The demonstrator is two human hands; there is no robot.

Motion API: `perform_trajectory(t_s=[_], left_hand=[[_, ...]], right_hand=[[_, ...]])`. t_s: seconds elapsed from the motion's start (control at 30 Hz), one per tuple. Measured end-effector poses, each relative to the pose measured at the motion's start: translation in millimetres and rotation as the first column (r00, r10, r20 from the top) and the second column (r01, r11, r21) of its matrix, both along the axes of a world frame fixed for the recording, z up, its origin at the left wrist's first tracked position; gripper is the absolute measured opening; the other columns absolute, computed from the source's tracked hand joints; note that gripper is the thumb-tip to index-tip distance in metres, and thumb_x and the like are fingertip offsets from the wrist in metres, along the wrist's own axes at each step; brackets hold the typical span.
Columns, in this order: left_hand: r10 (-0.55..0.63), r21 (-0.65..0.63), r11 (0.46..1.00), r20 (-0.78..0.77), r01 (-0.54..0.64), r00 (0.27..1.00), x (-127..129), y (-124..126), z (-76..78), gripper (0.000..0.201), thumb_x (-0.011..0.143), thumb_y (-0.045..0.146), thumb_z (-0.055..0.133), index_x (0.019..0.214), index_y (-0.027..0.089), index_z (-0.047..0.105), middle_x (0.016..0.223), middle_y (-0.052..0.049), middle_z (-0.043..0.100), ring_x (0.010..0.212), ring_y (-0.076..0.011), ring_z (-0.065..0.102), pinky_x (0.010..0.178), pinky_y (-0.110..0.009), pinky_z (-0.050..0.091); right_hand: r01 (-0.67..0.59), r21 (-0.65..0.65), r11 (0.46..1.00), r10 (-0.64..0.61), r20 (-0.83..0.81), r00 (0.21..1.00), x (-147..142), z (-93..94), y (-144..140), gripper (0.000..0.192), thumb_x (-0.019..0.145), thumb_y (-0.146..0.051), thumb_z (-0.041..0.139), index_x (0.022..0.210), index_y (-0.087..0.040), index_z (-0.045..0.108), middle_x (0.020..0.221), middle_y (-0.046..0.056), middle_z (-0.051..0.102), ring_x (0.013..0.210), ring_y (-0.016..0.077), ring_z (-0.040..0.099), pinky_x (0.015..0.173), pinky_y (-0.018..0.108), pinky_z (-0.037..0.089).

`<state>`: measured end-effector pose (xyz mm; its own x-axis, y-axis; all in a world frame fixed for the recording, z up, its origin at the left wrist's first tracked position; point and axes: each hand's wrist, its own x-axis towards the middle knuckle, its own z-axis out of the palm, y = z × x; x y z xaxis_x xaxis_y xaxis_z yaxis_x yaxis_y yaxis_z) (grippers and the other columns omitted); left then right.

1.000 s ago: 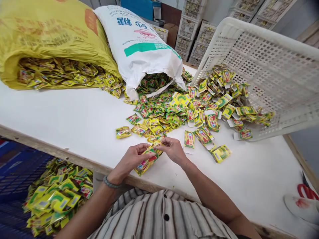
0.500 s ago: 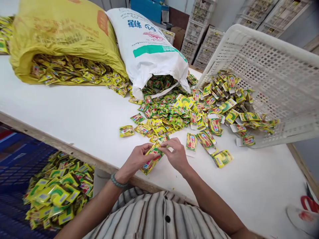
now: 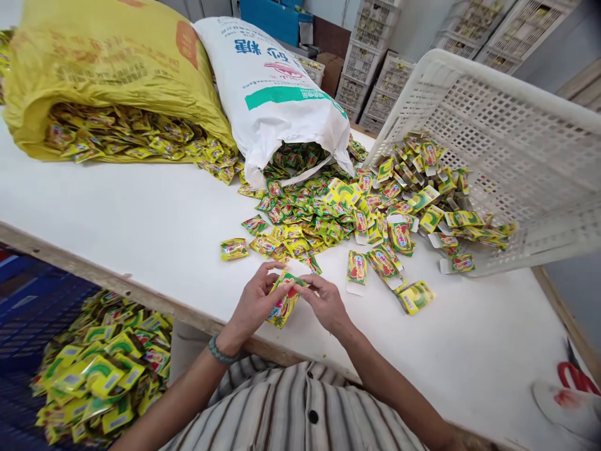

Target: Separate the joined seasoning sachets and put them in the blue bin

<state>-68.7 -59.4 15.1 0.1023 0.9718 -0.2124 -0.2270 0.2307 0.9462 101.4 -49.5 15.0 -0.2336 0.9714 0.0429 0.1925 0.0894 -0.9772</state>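
Observation:
Near the front edge of the table, a small yellow-green printed carton (image 3: 283, 308) is between my two hands, tilted. My left hand (image 3: 256, 297) grips it from the left, thumb across its printed face. The fingers of my right hand (image 3: 327, 305) pinch its upper right edge. A white flap stands up at the carton's top end. Whatever is inside is hidden. Just beyond my hands lies a heap of small green and yellow sachets (image 3: 305, 219). More flat cartons lie to the right, among them one carton with a white flap (image 3: 357, 269).
A yellow sack (image 3: 122, 56) and a white sack (image 3: 282, 94) spill sachets at the back. A tipped white crate (image 3: 507, 125) holds cartons at right. Red-handled scissors (image 3: 575, 376) lie far right. A blue crate (image 3: 19, 338) with filled packs stands below left.
My right hand has shifted slightly down from the carton's top end. The white flap, covered before, now shows upright. The whole view has shifted a little.

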Motion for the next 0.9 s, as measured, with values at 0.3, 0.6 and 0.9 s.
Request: perform_trajectory(t_s=[0.3, 0.6, 0.9], left_hand=[[-0.119, -0.087, 0.989, -0.035, 0.116, 0.992, -3, 0, 2.8, 0.050, 0.068, 0.044, 0.076, 0.103, 0.023, 0.049, 0.079, 0.000, 0.069, 0.071, -0.0182, 0.067, 0.064, -0.027, 0.050], [0.020, -0.099, 0.995, -0.009, -0.021, 1.000, 3, -2, -1.7, 0.055, 0.063, 0.039, 0.081, 0.102, 0.021, 0.046, 0.068, 0.004, 0.067, 0.059, -0.0150, 0.064, 0.057, -0.024, 0.047], [-0.044, -0.077, 0.996, -0.034, 0.041, 0.998, 0, -3, 2.4, 0.051, 0.065, 0.038, 0.081, 0.103, 0.018, 0.053, 0.076, -0.002, 0.072, 0.067, -0.0172, 0.068, 0.063, -0.026, 0.051]], right_hand=[[-0.044, -0.095, 0.994, 0.047, 0.034, 0.998, 0, 1.0, 5, 0.040, 0.081, -0.035, 0.063, 0.119, -0.023, 0.061, 0.092, 0.002, 0.072, 0.069, 0.0145, 0.061, 0.065, 0.027, 0.049], [0.038, -0.147, 0.988, -0.047, -0.053, 0.997, -9, 3.4, 1, 0.017, 0.079, -0.035, 0.067, 0.087, -0.025, 0.078, 0.086, 0.003, 0.076, 0.079, 0.0208, 0.066, 0.077, 0.037, 0.052], [-0.017, -0.409, 0.912, -0.106, -0.275, 0.956, -1, 4.5, 10, 0.021, 0.065, -0.039, 0.079, 0.078, -0.023, 0.079, 0.070, 0.000, 0.074, 0.066, 0.0161, 0.062, 0.073, 0.034, 0.050]])
